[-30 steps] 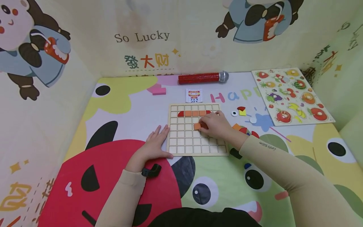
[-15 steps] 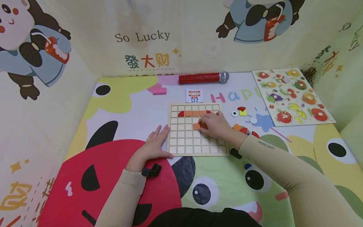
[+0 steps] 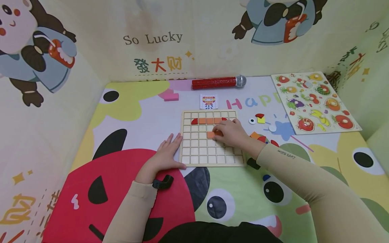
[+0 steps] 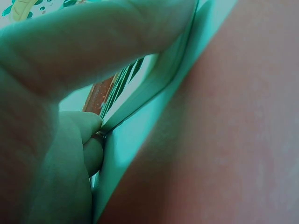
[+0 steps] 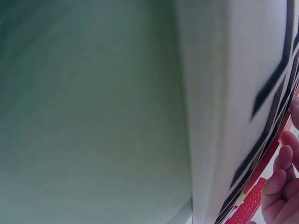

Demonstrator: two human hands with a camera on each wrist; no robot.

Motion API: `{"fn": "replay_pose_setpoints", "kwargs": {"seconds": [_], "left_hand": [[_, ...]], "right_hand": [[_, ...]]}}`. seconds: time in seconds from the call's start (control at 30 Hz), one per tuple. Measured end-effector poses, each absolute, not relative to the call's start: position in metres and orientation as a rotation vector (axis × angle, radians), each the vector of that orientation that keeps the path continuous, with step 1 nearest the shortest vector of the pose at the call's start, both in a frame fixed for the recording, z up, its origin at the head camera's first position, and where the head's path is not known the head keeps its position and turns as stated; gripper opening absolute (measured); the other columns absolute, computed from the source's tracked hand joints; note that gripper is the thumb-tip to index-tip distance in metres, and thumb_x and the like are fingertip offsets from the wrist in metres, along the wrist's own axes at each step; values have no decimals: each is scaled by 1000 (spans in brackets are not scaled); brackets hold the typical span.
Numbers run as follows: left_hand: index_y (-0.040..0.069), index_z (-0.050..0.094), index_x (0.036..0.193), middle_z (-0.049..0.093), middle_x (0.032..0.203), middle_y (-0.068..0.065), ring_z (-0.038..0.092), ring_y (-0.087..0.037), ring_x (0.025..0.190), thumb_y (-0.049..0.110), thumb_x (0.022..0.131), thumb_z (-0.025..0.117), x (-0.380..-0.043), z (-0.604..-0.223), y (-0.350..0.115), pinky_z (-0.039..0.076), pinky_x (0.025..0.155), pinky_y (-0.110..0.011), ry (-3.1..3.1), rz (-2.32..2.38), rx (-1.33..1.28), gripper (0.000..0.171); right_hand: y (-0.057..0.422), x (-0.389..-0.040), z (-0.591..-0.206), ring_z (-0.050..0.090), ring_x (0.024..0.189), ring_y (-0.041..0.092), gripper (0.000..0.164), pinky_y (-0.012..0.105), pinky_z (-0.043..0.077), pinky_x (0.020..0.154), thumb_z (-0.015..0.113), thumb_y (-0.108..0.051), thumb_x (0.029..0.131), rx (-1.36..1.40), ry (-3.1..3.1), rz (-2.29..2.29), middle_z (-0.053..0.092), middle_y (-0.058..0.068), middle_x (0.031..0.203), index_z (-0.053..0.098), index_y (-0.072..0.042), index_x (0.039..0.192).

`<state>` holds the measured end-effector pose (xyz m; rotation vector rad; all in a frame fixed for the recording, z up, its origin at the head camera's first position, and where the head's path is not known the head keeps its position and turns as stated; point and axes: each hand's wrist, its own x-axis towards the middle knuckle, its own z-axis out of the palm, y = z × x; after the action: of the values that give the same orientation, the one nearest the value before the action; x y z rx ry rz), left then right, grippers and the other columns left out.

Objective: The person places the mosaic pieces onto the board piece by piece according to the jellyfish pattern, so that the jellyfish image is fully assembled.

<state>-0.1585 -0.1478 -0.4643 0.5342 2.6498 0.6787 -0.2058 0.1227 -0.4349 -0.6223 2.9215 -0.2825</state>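
Observation:
A wooden grid board lies flat on the patterned tabletop. In its second row from the top, a line of orange squares runs between two red curved pieces. Lower down, an orange square tile sits in a cell. My right hand is over the board, its curled fingers and thumb pinching at this tile's right side; the hand partly hides more orange there. With fingers spread, my left hand rests against the board's left edge; the left wrist view shows the thumb along the board's side.
Behind the board lie a small picture card, a red microphone and a pink block. Loose pieces, including a yellow square and a round eye piece, lie to the right. A fruit puzzle board is at back right.
The orange square tile, slightly askew a second ago, now lies level with the grid lines. The right hand has shifted only slightly; the left hand stays in place.

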Motion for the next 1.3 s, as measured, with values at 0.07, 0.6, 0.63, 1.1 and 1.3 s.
{"fn": "replay_pose_setpoints", "kwargs": {"seconds": [0.07,0.6,0.63,1.1,1.3], "left_hand": [[18,12,147,9,154,1,-2,-26,141,41,59,81,-158,-464,-147,8,111,-53,2652,676,534,114],[19,10,147,8,154,0,-3,-26,141,43,59,80,-160,-464,-150,6,112,-52,2644,669,508,115],[19,10,147,8,154,1,-4,-25,141,43,59,80,-160,-464,-150,6,112,-51,2639,666,500,115],[19,10,147,8,154,2,-4,-24,141,44,59,80,-160,-466,-148,5,112,-51,2639,670,503,115],[19,10,147,8,154,1,-4,-25,141,44,59,79,-159,-465,-147,5,112,-51,2633,673,513,114]], "right_hand": [[124,-206,-434,53,94,16,31,50,32,92,64,-41,82,-590,2923,-325,63,-1,95,65,-22,106],[195,-205,-420,50,92,25,38,42,39,79,60,-31,87,-87,2862,-785,60,9,102,56,-11,120],[200,-204,-418,49,92,25,39,41,41,78,59,-31,88,-76,2853,-801,59,10,103,56,-11,121],[252,-186,-422,55,86,23,37,40,47,78,57,-31,88,-156,2729,-573,63,12,102,59,-6,114],[251,-185,-425,57,83,20,34,42,46,77,62,-29,84,-273,2761,-423,64,7,96,62,-8,110]]}}
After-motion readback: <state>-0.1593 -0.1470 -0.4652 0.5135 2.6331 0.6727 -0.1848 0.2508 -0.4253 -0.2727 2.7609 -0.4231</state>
